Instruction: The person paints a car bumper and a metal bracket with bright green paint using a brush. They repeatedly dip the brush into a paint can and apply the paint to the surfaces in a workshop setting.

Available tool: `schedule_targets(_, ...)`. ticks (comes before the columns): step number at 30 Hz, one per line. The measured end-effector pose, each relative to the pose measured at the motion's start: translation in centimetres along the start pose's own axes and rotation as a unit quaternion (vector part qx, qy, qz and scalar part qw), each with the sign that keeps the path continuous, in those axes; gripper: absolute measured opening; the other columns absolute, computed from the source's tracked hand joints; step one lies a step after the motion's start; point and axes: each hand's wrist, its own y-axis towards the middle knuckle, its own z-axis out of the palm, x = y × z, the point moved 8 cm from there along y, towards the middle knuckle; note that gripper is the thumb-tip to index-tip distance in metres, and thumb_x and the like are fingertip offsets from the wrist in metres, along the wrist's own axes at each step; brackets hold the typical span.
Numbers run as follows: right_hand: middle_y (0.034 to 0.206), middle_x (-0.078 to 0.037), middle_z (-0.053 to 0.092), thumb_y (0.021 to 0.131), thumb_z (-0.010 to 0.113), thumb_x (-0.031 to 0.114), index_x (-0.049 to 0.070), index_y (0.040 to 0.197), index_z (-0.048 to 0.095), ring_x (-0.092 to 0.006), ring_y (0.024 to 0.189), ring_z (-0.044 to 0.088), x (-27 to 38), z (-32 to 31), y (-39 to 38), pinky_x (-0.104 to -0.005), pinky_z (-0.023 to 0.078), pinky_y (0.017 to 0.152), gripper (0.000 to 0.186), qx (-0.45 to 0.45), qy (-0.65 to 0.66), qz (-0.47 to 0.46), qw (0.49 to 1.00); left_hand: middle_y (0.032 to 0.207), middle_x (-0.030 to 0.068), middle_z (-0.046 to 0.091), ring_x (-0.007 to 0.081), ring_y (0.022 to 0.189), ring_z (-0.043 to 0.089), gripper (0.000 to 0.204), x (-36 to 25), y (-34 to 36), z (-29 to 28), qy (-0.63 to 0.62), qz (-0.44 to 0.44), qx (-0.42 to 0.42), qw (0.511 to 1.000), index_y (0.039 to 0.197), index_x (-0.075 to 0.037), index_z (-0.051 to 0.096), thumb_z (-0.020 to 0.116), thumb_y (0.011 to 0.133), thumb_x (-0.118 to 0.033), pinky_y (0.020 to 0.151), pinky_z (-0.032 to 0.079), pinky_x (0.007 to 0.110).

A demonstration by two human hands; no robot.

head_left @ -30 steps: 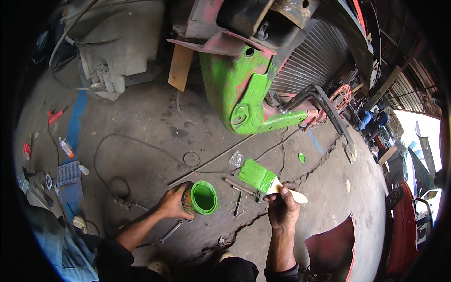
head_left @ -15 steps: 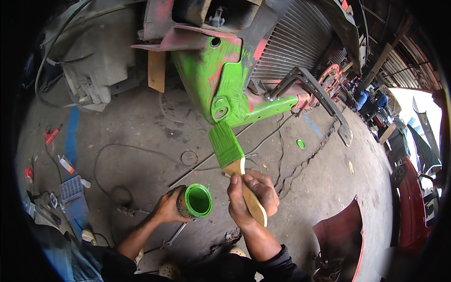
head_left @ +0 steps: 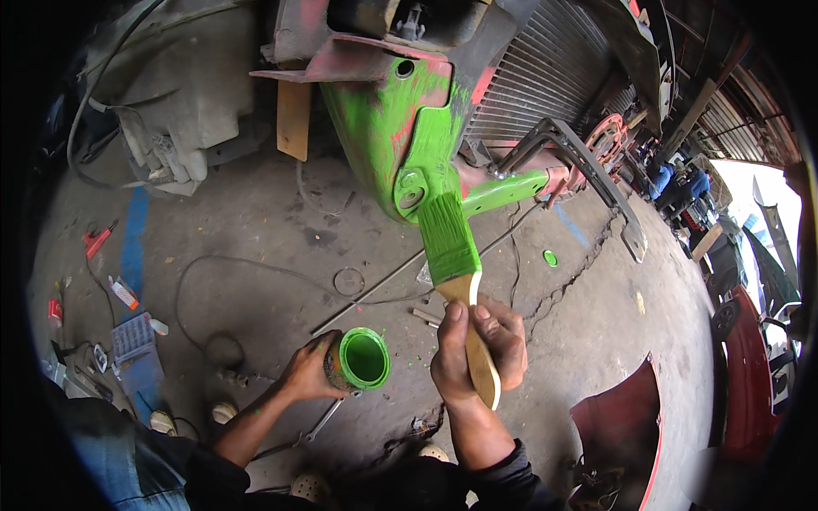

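My right hand (head_left: 479,349) grips the wooden handle of a flat paintbrush (head_left: 452,243), its wide bristles coated in green paint. The bristle tips reach up to the lower part of a vehicle's front frame (head_left: 366,128), which is largely green with red and grey patches showing through; whether they press on it I cannot tell. Lower left, my left hand (head_left: 313,368) is wrapped around a small can (head_left: 365,358) of green paint, tilted so its open mouth faces up toward me.
A slatted radiator (head_left: 537,77) and a dark metal bracket (head_left: 588,170) stand beyond the frame. A spanner (head_left: 324,417), a long rod (head_left: 366,294) and cables lie on the concrete. At right are a red panel (head_left: 622,417) and a red car (head_left: 750,366); at left, a plastic case (head_left: 134,341).
The brush in my right hand has shifted right and a little down, along the lower edge of the frame. My left hand keeps the can almost where it was. The view has shifted slightly.
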Motion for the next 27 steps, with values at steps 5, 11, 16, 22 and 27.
schedule_targets(5,0.072,-0.014,0.065,0.073,0.077,-0.001,0.000,0.078,0.055,-0.0199,0.054,0.063,0.6,1.9,-1.6,-0.0267,0.049,0.049,0.023,-0.008,0.040,-0.032,0.999,0.128,0.0238,0.053,0.0404,0.117,0.054,0.114,0.3,-0.1,0.3,0.013,-0.009,0.023,1.000,0.140,-0.003,0.034,0.092,0.045,-0.030,0.100,0.045,0.044)
schedule_targets(11,0.075,-0.016,0.064,0.077,0.074,-0.003,-0.001,0.084,0.052,-0.0209,0.056,0.063,0.0,-0.3,0.3,-0.0285,0.049,0.049,0.023,0.012,0.005,-0.006,1.000,0.128,0.0232,0.054,0.0405,0.117,0.054,0.114,0.5,-0.1,0.5,0.007,-0.008,0.013,1.000,0.140,-0.003,0.034,0.091,0.046,-0.031,0.100,0.044,0.044)
schedule_targets(16,0.074,-0.014,0.065,0.075,0.077,0.001,-0.001,0.079,0.053,-0.0178,0.056,0.063,-0.1,1.3,-2.1,-0.0259,0.047,0.048,0.024,0.019,0.042,-0.033,0.998,0.130,0.0223,0.052,0.0402,0.119,0.052,0.114,0.5,-0.1,1.3,0.011,-0.017,0.045,0.999,0.140,-0.004,0.034,0.091,0.046,-0.033,0.101,0.044,0.044)
schedule_targets(22,0.081,-0.018,0.062,0.086,0.068,0.005,0.000,0.090,0.048,-0.0200,0.063,0.063,-5.8,0.8,-2.0,-0.0300,0.052,0.054,0.021,0.003,0.266,0.238,0.934,0.132,0.0220,0.051,0.0392,0.121,0.051,0.114,1.0,-0.3,1.8,-0.008,0.002,0.047,0.999,0.140,-0.002,0.034,0.092,0.046,-0.031,0.102,0.043,0.044)
schedule_targets(27,0.089,-0.016,0.063,0.086,0.069,0.002,-0.004,0.091,0.053,-0.0191,0.070,0.066,-11.9,3.0,-4.9,-0.0295,0.055,0.062,0.018,-0.051,0.375,0.421,0.825,0.132,0.0219,0.051,0.0387,0.121,0.051,0.113,1.1,-0.4,2.1,0.025,0.005,0.065,0.998,0.139,-0.002,0.034,0.092,0.046,-0.031,0.102,0.043,0.044)
